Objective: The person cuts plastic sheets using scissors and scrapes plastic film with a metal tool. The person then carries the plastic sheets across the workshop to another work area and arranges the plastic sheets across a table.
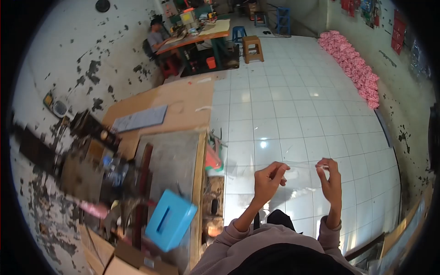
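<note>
A thin, see-through plastic bag (pixel 299 179) stretches between my two hands, in front of my body and above the tiled floor. My left hand (pixel 269 182) pinches its left side between thumb and fingers. At its right side my right hand (pixel 331 182) is curled, thumb and fingertips closed on the edge. The bag's outline is faint against the pale tiles, so its full shape is hard to make out.
To my left stands a worktable (pixel 176 151) with a blue tissue box (pixel 172 220). Pink bundles (pixel 350 64) are heaped along the right wall. At the back, a person (pixel 156 36) sits at a cluttered table (pixel 197 39) near a brown stool (pixel 252 48).
</note>
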### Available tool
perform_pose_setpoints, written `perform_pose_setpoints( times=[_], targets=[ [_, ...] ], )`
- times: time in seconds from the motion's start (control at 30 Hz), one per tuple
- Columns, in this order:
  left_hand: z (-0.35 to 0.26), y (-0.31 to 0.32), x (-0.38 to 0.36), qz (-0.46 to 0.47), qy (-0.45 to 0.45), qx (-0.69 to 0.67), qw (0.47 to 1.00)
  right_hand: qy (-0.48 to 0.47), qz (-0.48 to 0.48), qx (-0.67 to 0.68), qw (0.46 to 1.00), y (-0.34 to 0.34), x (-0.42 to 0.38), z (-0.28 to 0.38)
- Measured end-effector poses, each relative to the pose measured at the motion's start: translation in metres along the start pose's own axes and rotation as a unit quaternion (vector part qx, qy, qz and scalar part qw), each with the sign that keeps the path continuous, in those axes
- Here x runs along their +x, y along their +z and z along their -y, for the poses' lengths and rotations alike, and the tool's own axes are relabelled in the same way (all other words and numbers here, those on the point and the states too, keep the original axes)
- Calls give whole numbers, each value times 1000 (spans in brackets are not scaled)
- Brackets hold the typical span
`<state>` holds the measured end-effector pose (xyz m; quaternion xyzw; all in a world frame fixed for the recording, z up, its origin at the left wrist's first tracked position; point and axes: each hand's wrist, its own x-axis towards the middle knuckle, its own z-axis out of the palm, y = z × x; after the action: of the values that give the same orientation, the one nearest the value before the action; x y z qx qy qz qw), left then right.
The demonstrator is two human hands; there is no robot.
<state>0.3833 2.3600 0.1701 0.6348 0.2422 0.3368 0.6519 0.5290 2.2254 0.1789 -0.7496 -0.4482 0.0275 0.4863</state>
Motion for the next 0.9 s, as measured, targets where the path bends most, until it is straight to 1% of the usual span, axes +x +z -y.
perform_pose_setpoints(
  times=[0.03, 0.07, 0.13, 0.17, 0.2, 0.27, 0.3, 0.33, 0.4, 0.47, 0.53, 0.6, 0.63, 0.73, 0.8, 0.87, 0.9],
  targets=[
    [8, 2, 29, 16, -4, -7, 1000, 13, -27, -46, 998, 8, 18, -10],
    [19, 3, 59, -2, -5, -13, 1000, -29, -35, -137, 990, 16, 39, -24],
    [47, 6, 124, -41, -1, -29, 999, 99, -64, -64, 991, 40, 79, -53],
    [61, 5, 156, -80, -11, -63, 995, 109, -84, -78, 987, 53, 105, -70],
    [67, 3, 188, -110, -14, -64, 992, 38, -122, -110, 986, 67, 137, -79],
    [78, -3, 256, -183, 37, -75, 980, -1, -150, -83, 985, 96, 213, -91],
    [77, -8, 288, -199, 40, -75, 976, -6, -147, -68, 987, 111, 252, -90],
    [72, -15, 322, -215, 47, -72, 973, 0, -96, -21, 995, 123, 290, -87],
    [62, -36, 381, -243, 62, -63, 966, -9, -25, 49, 998, 157, 359, -82],
    [52, -56, 435, -270, 66, -58, 959, -57, 58, 105, 991, 193, 423, -75],
    [43, -76, 482, -315, 77, -56, 944, -118, 111, 113, 980, 226, 477, -69],
    [49, -98, 528, -354, 98, -57, 928, -188, 133, 110, 967, 262, 527, -74],
    [53, -110, 550, -357, 99, -56, 927, -201, 156, 113, 961, 277, 549, -77],
    [73, -139, 629, -347, 135, -82, 925, -199, 190, 191, 942, 339, 617, -97],
    [92, -156, 679, -319, 117, -112, 934, -191, 196, 184, 944, 376, 666, -113],
    [98, -173, 730, -286, 185, -84, 936, -199, 200, 197, 939, 402, 721, -113],
    [91, -180, 759, -275, 203, -100, 934, -207, 178, 201, 941, 415, 749, -107]
  ],
)
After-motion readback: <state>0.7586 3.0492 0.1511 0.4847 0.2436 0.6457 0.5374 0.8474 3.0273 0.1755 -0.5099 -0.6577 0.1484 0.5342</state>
